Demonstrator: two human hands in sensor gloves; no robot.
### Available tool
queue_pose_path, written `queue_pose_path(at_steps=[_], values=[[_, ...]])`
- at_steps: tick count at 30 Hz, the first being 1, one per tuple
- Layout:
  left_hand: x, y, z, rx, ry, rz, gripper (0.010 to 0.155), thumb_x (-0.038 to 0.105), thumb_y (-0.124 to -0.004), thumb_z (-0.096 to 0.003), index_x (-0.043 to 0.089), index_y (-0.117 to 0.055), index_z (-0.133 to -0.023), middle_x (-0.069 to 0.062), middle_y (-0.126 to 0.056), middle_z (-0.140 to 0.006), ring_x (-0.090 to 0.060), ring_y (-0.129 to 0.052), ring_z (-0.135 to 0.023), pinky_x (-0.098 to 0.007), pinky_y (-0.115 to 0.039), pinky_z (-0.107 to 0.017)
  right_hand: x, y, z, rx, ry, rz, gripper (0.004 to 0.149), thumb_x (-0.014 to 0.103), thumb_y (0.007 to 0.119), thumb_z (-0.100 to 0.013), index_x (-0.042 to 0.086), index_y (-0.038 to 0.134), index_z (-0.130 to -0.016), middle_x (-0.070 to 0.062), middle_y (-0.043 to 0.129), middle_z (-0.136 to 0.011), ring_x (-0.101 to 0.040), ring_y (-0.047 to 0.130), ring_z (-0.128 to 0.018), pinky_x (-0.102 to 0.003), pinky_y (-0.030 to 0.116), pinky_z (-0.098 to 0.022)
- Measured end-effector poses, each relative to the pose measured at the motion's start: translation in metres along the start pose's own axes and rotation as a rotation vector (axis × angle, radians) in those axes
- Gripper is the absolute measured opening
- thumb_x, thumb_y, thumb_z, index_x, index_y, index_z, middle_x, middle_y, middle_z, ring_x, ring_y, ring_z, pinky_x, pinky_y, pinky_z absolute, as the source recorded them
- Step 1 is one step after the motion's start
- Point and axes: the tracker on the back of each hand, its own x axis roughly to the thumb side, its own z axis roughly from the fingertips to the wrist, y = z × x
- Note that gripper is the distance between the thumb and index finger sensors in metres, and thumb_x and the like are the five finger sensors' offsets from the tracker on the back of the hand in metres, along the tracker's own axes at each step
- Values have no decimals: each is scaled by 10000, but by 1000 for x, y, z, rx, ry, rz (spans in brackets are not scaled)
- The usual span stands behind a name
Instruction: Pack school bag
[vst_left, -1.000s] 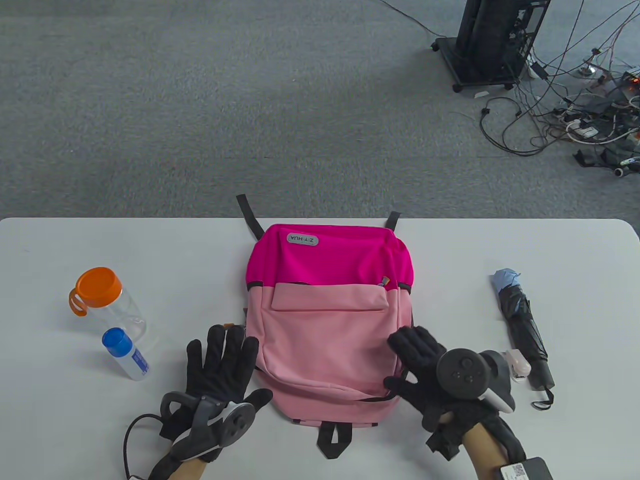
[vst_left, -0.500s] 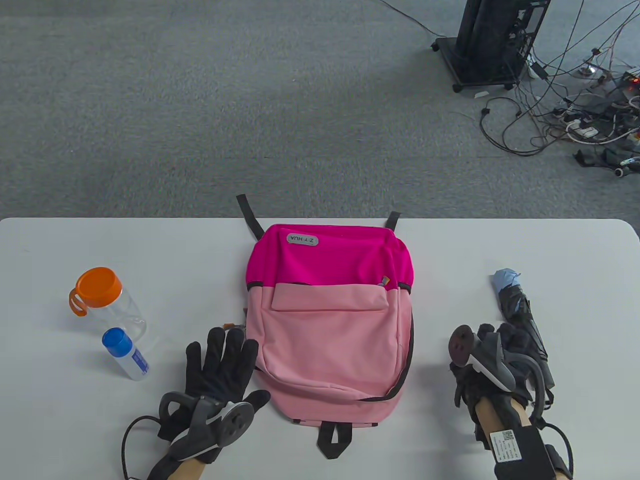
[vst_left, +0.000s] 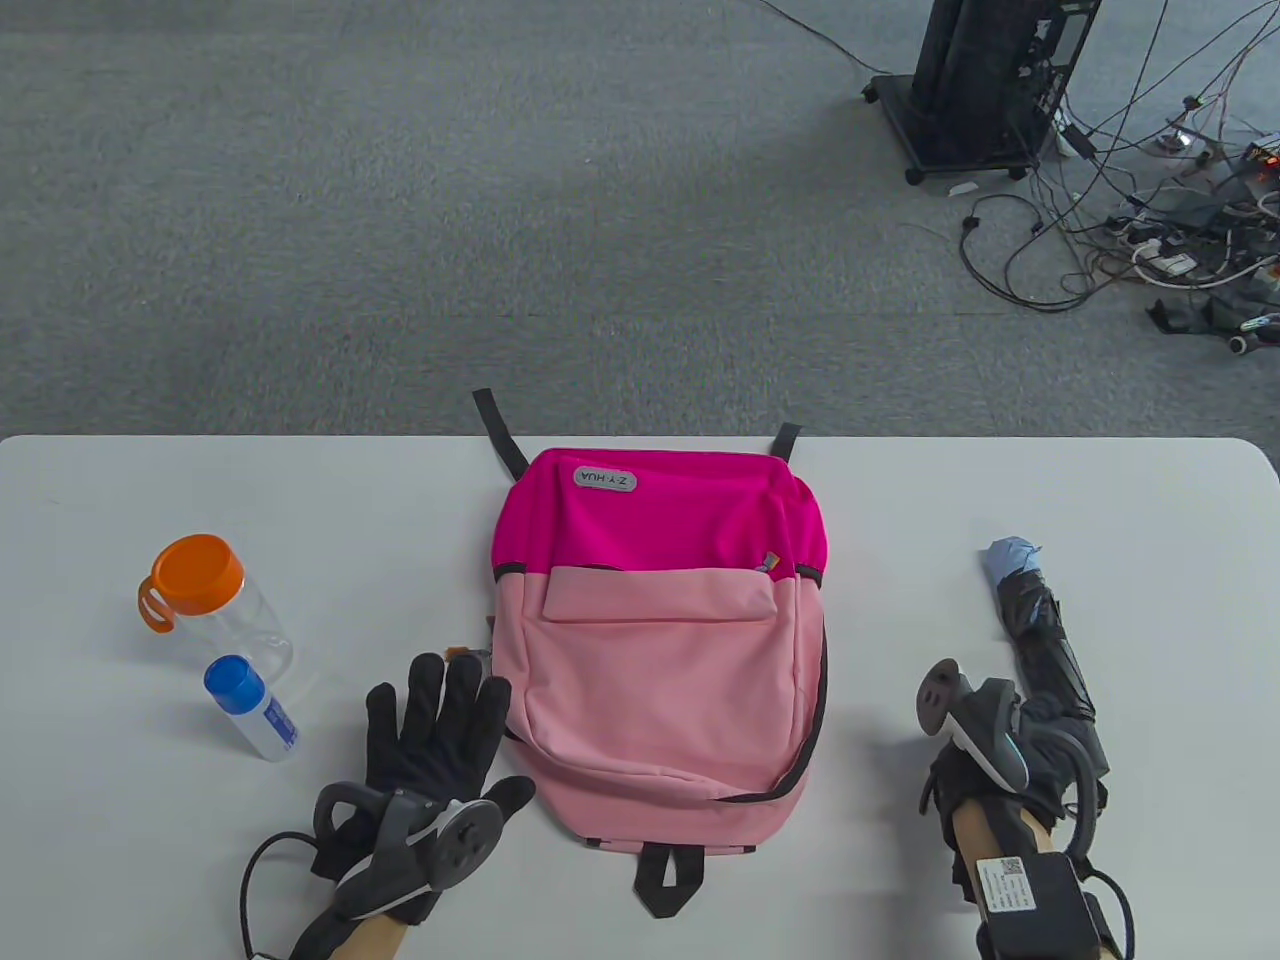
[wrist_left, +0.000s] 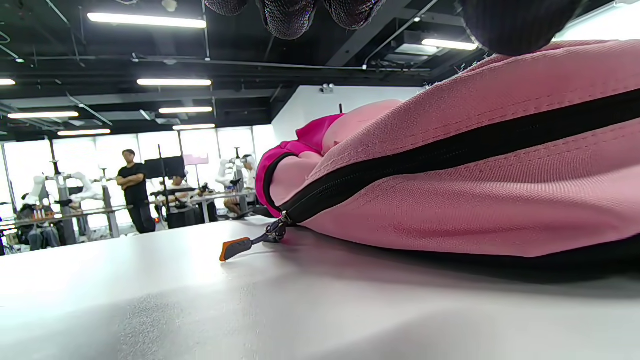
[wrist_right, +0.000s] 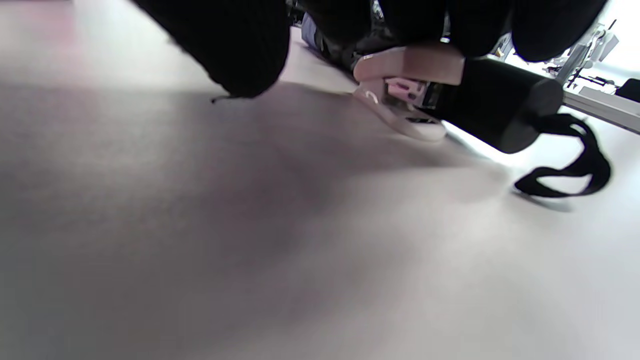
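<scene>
The pink backpack (vst_left: 655, 640) lies flat in the middle of the white surface (vst_left: 1150, 520), front side up, its darker magenta half toward the far edge and its black carry loop (vst_left: 668, 878) pointing at the person. The main zipper runs along its left and near sides, and the left wrist view shows the orange zipper pull (wrist_left: 235, 248) resting on the surface just beside the bag's corner.

The left hand (vst_left: 435, 735) lies flat and spread, palm down, right against the bag's left edge; nothing is in it, and its fingertips reach up near the zipper pull.

To the right of the bag, well apart from it, the right hand (vst_left: 985, 755) is curled over the near end of a folded black umbrella (vst_left: 1045, 650), which lies lengthwise with its blue tip toward the far edge. From the right wrist view, the fingers (wrist_right: 440, 25) are touching a small pink-and-white stapler-like object (wrist_right: 405, 87) that sits just beside the umbrella's handle; whether they have closed on it I cannot tell. The umbrella's wrist strap (wrist_right: 570, 165) trails loose on the surface.

On the left stand a clear bottle with an orange lid (vst_left: 205, 595) and, just beside it, a smaller bottle with a blue cap (vst_left: 250, 708).
</scene>
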Motion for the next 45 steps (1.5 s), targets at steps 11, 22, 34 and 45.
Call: queue_pose_path(at_steps=[11,22,34,45], values=[[-1,-2,-1,8,8,-7,908,630,-662,-473,146,-366,-1182,-242,-370,-1261,-559,-274,-1129,-790,-369,-744,-4,-2,-12,-104,108,7,637,224,853,-442,-72,686,-981,-470,633,-969,-630,763,-761,-739,727,-536],[2,-6,-2,-11,-2,-5,907,629,-665,-473,141,-376,-1181,-239,-383,-1260,-556,-285,-1129,-790,-375,-742,-11,-8,-15,-159,133,-51,512,199,918,-417,25,834,-892,-394,851,-868,-475,1055,-614,-581,991,-425],[2,-6,-5,-8,-3,19,900,623,-672,-474,141,-387,-1179,-236,-398,-1258,-552,-291,-1130,-790,-378,-742,-5,-2,-20,-133,168,-42,612,207,908,-415,-51,733,-942,-404,889,-826,-443,1057,-619,-603,987,-426],[3,5,-17,35,8,52,879,614,-663,-479,150,-405,-1180,-230,-405,-1263,-549,-292,-1136,-788,-379,-751,-15,-23,-20,-149,104,-179,623,204,962,-390,-22,765,-936,-346,896,-849,-433,1070,-621,-582,1009,-426]])
